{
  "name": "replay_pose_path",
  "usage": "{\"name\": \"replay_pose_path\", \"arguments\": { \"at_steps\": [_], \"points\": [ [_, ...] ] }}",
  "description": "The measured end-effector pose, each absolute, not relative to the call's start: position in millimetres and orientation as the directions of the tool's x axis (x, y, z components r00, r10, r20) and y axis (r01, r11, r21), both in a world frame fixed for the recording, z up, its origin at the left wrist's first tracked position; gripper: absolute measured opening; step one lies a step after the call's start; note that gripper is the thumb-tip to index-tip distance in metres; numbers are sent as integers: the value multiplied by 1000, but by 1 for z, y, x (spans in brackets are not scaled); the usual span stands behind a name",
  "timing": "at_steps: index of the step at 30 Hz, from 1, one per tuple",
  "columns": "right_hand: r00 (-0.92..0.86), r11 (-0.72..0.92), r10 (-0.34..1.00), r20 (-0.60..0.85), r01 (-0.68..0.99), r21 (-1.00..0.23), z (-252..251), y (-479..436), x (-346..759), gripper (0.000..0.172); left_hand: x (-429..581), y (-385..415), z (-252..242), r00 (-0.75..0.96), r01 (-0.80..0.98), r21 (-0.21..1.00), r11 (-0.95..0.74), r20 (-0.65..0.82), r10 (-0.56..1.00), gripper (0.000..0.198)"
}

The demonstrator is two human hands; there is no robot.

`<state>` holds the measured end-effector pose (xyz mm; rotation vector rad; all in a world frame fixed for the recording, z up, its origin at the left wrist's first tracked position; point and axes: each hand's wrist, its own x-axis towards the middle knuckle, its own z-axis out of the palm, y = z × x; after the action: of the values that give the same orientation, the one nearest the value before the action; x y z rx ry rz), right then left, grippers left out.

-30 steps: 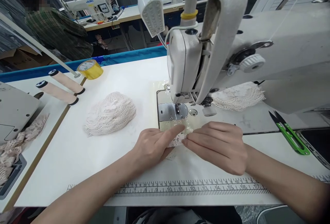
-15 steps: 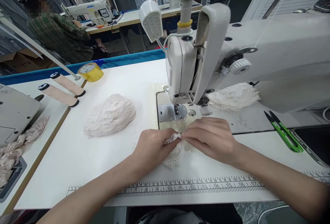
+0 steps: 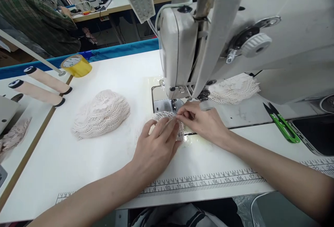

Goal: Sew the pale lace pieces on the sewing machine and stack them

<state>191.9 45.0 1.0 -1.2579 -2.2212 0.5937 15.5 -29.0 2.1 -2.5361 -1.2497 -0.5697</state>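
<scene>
A piece of white lace lies by the needle of the sewing machine, partly over the metal needle plate. My left hand rests on this lace with bent fingers, the fingertips pressing and gripping it. From the other side, my right hand pinches the lace edge between thumb and forefinger, just in front of the presser foot. The fingers hide much of the piece.
A pile of lace sits on the left and another lace stack behind the needle area. Green thread snips and a phone lie right. Yellow tape and thread cones stand left. Another person sits beyond.
Both hands have moved forward with the lace, from the table's front to the needle plate. My left hand has turned palm-down over it. The camera view has shifted closer to the machine.
</scene>
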Motion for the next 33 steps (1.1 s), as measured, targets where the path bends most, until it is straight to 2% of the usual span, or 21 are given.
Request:
{"name": "replay_pose_path", "arguments": {
  "at_steps": [2,4,9,13,18,33],
  "points": [
    [-425,484,870,248,647,-589,0,46,194,14,15,-30,2,557,799,-37,-601,423,715,31],
    [-455,555,831,320,644,-526,-2,45,198,13,13,-27,2,555,798,-26,-601,420,718,32],
    [-621,750,610,492,654,-105,-3,36,205,25,8,-14,1,556,795,-24,-606,430,711,30],
    [-683,753,528,504,651,93,-3,33,206,26,7,-10,2,544,807,-28,-590,426,723,29],
    [-681,721,524,512,674,159,-5,34,206,28,7,-9,0,539,811,-26,-585,422,729,30],
    [-699,697,526,484,680,225,-7,35,205,30,8,-7,-2,525,819,-19,-573,427,737,31]
  ]
}}
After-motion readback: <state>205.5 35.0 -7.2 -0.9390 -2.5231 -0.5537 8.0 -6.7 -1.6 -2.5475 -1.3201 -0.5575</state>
